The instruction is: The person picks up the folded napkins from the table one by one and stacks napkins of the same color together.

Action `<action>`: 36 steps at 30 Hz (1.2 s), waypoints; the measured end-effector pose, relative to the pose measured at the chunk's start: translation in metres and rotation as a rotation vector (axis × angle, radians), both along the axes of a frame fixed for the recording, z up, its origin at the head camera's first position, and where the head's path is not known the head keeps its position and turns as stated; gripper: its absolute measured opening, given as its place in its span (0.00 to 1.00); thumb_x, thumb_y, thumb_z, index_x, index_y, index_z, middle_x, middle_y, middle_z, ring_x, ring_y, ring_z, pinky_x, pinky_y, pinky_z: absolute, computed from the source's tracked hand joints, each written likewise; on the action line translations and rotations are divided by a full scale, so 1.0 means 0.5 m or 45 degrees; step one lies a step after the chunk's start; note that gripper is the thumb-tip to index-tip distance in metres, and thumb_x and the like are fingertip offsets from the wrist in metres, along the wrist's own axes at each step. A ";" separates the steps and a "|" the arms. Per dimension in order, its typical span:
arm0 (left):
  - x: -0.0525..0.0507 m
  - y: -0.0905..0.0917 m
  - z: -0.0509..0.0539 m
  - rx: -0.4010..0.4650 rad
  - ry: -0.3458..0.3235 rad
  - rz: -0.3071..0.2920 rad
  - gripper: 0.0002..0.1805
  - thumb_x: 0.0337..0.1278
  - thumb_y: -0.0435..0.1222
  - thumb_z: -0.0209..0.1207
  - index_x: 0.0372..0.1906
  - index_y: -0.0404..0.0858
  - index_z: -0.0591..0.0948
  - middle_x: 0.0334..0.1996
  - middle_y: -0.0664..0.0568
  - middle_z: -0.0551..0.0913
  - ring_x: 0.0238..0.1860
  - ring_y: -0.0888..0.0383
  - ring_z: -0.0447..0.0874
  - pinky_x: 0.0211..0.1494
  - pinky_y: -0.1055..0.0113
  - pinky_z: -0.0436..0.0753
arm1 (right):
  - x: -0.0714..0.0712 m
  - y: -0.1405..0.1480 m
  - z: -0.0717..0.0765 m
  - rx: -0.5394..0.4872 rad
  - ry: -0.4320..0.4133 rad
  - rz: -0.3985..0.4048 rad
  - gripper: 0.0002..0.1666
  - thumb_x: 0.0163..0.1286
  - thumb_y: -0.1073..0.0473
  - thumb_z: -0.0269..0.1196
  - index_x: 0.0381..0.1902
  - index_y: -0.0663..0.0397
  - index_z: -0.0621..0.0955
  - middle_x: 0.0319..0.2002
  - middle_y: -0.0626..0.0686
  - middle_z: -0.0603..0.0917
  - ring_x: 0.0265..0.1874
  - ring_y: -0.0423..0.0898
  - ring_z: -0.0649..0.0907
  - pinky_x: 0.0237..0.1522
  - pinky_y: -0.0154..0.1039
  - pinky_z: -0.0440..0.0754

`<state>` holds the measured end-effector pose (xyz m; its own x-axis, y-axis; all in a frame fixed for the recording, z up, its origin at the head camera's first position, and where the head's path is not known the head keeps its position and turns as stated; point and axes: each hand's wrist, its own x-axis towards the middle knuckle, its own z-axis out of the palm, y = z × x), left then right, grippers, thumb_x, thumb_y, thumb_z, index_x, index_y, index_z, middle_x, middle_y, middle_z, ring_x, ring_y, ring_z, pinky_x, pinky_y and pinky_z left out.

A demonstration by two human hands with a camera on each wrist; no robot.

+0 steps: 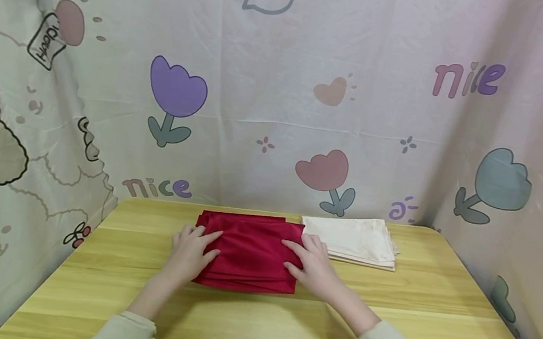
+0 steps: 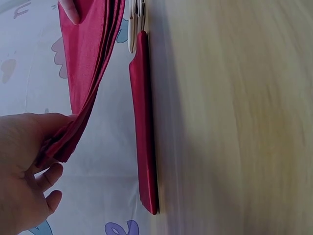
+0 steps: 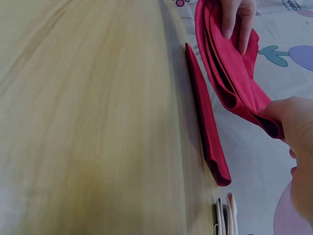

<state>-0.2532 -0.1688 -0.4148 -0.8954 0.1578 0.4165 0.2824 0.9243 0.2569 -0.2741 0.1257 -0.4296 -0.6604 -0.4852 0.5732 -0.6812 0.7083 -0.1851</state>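
Observation:
A folded red cloth (image 1: 249, 253) is held up between both hands, its layers sagging in the middle. At its left edge my left hand (image 1: 189, 253) pinches it, thumb above and fingers below; the left wrist view shows this hand (image 2: 24, 161) too. My right hand (image 1: 315, 265) grips the opposite edge the same way, its thumb on the top layer in the right wrist view. Below and apart from the held cloth, another folded red cloth (image 2: 143, 132) lies flat on the table; the head view shows only its far edge.
Folded white cloths (image 1: 352, 239) lie in a stack at the table's back right, beside the red ones. The wooden table (image 1: 249, 328) ends at a patterned curtain (image 1: 270, 105) hanging behind and along both sides.

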 end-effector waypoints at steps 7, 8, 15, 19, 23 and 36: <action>-0.006 -0.011 0.001 -0.001 0.011 -0.007 0.23 0.54 0.39 0.68 0.57 0.41 0.82 0.48 0.40 0.80 0.51 0.43 0.68 0.46 0.51 0.63 | -0.006 -0.013 0.006 0.015 -0.019 0.002 0.27 0.57 0.56 0.72 0.56 0.51 0.82 0.40 0.52 0.73 0.46 0.50 0.69 0.46 0.46 0.64; -0.007 -0.012 0.002 0.000 0.011 -0.006 0.23 0.53 0.38 0.68 0.57 0.41 0.82 0.48 0.40 0.80 0.51 0.43 0.68 0.47 0.50 0.63 | -0.007 -0.015 0.006 0.018 -0.024 0.000 0.27 0.58 0.56 0.72 0.56 0.52 0.81 0.40 0.52 0.73 0.46 0.50 0.69 0.46 0.46 0.64; -0.017 -0.020 0.001 -0.002 -0.009 0.021 0.24 0.54 0.39 0.67 0.59 0.42 0.81 0.51 0.38 0.79 0.54 0.42 0.68 0.49 0.49 0.63 | -0.019 -0.026 0.010 0.050 -0.025 -0.017 0.27 0.58 0.56 0.71 0.57 0.51 0.81 0.40 0.52 0.73 0.46 0.49 0.68 0.45 0.45 0.64; -0.022 -0.024 0.003 -0.006 -0.023 0.029 0.25 0.54 0.39 0.67 0.59 0.42 0.81 0.54 0.36 0.79 0.54 0.42 0.68 0.49 0.49 0.62 | -0.025 -0.031 0.015 0.055 -0.014 -0.016 0.27 0.59 0.56 0.71 0.57 0.52 0.81 0.41 0.52 0.73 0.45 0.49 0.68 0.45 0.44 0.64; -0.025 -0.026 0.009 -0.004 -0.015 0.025 0.25 0.54 0.38 0.67 0.59 0.41 0.81 0.54 0.35 0.79 0.53 0.41 0.68 0.48 0.50 0.62 | -0.029 -0.035 0.020 0.050 -0.013 -0.010 0.27 0.59 0.57 0.70 0.57 0.54 0.81 0.42 0.53 0.74 0.45 0.50 0.68 0.45 0.46 0.64; -0.042 -0.033 0.020 -0.013 -0.010 0.019 0.26 0.55 0.38 0.67 0.60 0.40 0.80 0.56 0.35 0.78 0.51 0.42 0.68 0.45 0.51 0.63 | -0.056 -0.047 0.033 0.094 0.029 -0.028 0.26 0.60 0.56 0.70 0.57 0.54 0.81 0.45 0.55 0.75 0.45 0.51 0.69 0.46 0.46 0.66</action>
